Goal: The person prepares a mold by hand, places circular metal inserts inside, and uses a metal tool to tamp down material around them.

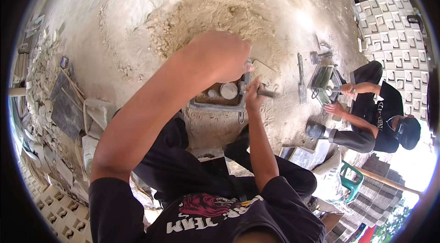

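I crouch over a grey metal mould (215, 104) on the sandy ground; it holds brown mix and round grey inserts (228, 90). My left hand (223, 56) is a closed fist above the mould's far right corner, wrapped around an upright metal bar (248, 74) of the mould. At the mould's right side, my right hand (253, 96) grips a short grey tool handle (267, 91) that points right. My left forearm hides the mould's left part.
A pile of sand (206, 9) lies just beyond the mould. At right a crouching person (380, 119) handles another mould (324, 80), with a metal bar (300, 78) beside it. Patterned concrete blocks (394, 27) are stacked at upper right, broken slabs (64, 105) at left, and a green stool (350, 181) stands lower right.
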Motion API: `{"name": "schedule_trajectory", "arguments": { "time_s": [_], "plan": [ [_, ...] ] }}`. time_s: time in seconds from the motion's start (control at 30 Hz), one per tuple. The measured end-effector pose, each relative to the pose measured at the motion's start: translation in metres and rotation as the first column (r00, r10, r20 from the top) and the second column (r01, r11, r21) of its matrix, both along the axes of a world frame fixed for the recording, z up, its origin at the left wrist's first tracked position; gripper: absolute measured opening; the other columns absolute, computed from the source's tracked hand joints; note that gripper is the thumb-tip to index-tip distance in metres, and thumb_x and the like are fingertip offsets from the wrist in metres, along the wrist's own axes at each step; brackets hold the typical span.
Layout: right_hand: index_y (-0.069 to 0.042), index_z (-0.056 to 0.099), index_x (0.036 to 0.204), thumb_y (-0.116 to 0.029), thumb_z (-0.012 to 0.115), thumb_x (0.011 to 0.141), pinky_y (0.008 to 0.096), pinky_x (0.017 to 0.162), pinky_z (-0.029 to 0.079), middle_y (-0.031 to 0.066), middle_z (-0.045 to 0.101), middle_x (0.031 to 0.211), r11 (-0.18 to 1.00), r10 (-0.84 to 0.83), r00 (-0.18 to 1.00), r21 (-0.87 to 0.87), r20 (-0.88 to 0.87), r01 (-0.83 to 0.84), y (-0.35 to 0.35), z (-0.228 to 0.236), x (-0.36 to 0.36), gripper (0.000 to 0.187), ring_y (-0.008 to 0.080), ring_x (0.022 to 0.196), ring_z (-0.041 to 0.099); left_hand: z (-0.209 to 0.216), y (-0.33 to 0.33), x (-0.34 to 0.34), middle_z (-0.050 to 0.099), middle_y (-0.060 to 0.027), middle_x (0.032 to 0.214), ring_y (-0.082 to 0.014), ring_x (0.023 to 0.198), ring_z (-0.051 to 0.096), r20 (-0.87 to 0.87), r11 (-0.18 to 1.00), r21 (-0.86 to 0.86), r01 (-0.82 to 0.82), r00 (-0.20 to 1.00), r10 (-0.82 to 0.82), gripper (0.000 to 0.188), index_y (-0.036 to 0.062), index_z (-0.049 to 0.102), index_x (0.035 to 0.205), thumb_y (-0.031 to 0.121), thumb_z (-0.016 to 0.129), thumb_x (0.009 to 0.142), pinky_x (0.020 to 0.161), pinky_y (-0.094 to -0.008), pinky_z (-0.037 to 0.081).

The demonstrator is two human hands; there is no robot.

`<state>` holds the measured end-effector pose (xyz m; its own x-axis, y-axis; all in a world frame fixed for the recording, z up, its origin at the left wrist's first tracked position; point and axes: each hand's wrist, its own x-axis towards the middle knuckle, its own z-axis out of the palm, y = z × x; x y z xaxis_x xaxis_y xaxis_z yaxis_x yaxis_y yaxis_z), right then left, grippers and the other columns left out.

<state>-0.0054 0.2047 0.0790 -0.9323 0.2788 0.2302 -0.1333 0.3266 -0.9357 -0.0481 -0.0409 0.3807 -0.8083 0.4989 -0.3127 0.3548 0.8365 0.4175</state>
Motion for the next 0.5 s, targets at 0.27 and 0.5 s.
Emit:
{"name": "schedule_trajectory", "arguments": {
  "time_s": [0.27, 0.5],
  "plan": [
    [-0.011, 0.039, 0.056, -0.029, 0.048, 0.101, 0.0258, 0.042, 0.024, -0.0025, 0.041, 0.050, 0.982, -0.068, 0.994, -0.183, -0.084, 0.052, -0.018, 0.064, -0.032, 0.049, 0.0066, 0.044, 0.034, 0.002, 0.000, 0.010, 0.063, -0.0157, 0.109, -0.0323, 0.106, 0.060, 0.038, 0.998, 0.006, 0.067, 0.997, -0.068, 0.044, 0.0003, 0.056, 0.117, 0.038, 0.055, 0.093, 0.093, -0.0436, 0.045],
    [-0.012, 0.036, 0.057, -0.029, 0.050, 0.101, 0.0245, 0.042, 0.021, -0.0047, 0.037, 0.049, 0.947, -0.044, 0.995, -0.321, -0.091, 0.013, -0.020, 0.085, -0.050, 0.049, 0.0042, 0.045, 0.032, -0.022, 0.013, 0.024, 0.061, -0.0161, 0.113, -0.0290, 0.111, 0.058, 0.054, 0.977, -0.066, 0.201, 0.979, -0.198, 0.047, 0.0001, 0.056, 0.118, 0.040, 0.054, 0.093, 0.093, -0.0433, 0.044]
  ]
}}
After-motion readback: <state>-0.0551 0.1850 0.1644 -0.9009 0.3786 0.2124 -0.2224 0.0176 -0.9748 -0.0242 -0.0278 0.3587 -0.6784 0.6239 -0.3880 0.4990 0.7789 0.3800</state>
